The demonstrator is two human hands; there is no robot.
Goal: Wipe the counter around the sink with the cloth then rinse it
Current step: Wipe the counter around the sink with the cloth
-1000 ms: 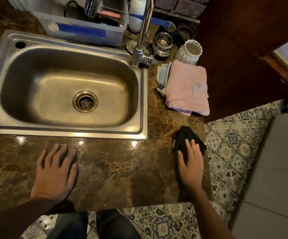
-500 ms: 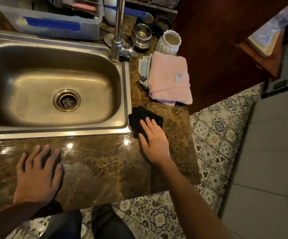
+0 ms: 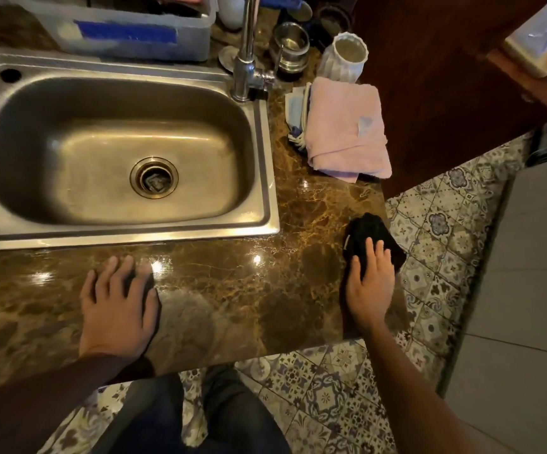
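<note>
A black cloth (image 3: 368, 232) lies on the brown marble counter (image 3: 249, 290) at its right edge, right of the steel sink (image 3: 267, 178). My right hand (image 3: 370, 283) presses flat on the cloth with straight fingers, covering its near part. My left hand (image 3: 118, 306) rests flat on the counter in front of the sink, fingers spread, holding nothing. The tap (image 3: 247, 50) stands at the sink's back right corner; no water runs from it.
A folded pink towel (image 3: 344, 129) lies on the counter behind the cloth, over another folded cloth (image 3: 295, 119). A white ribbed cup (image 3: 345, 57), a steel cup (image 3: 290, 45) and a plastic tub (image 3: 128, 31) stand at the back. The counter ends right of the cloth over patterned floor tiles (image 3: 435, 244).
My right hand has slid the black cloth from beside the sink's front right corner out to the counter's right edge. My left hand has stayed flat on the counter.
</note>
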